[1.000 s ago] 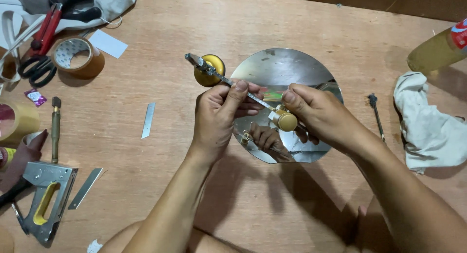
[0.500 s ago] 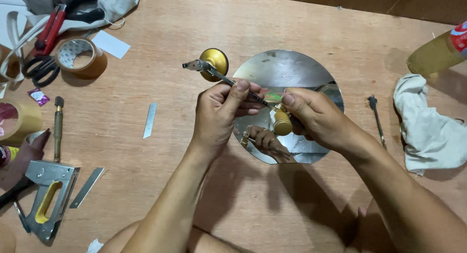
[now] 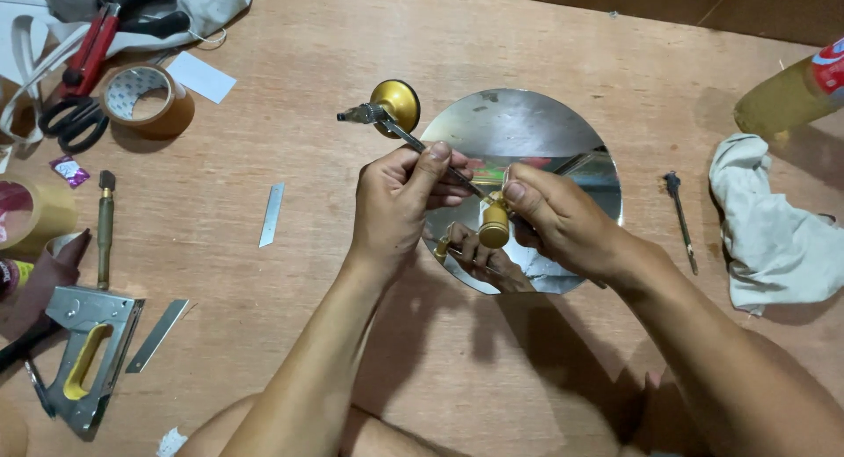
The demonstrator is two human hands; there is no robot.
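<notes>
A round mirror [image 3: 527, 127] lies flat on the wooden surface. Above it I hold a circle glass cutter: a thin metal rod [image 3: 406, 139] with a brass suction cup [image 3: 396, 101] and a cutter head at its far left end. My left hand [image 3: 400, 202] grips the rod near its middle. My right hand [image 3: 563, 220] pinches the brass knob [image 3: 494, 228] at the rod's near end, over the mirror's lower part. Both hands are reflected in the glass.
Brown tape roll [image 3: 145, 101], black scissors [image 3: 66, 123] and red pliers [image 3: 97, 35] lie at far left. A staple gun [image 3: 83, 351], a screwdriver [image 3: 105, 228] and two loose blades [image 3: 272, 213] sit left. A white rag [image 3: 774, 228], a small tool [image 3: 681, 220] and a bottle [image 3: 791, 92] are right.
The cutter's suction-cup end has swung left and up, off the mirror's edge. My right hand with the brass knob has shifted slightly left and lower.
</notes>
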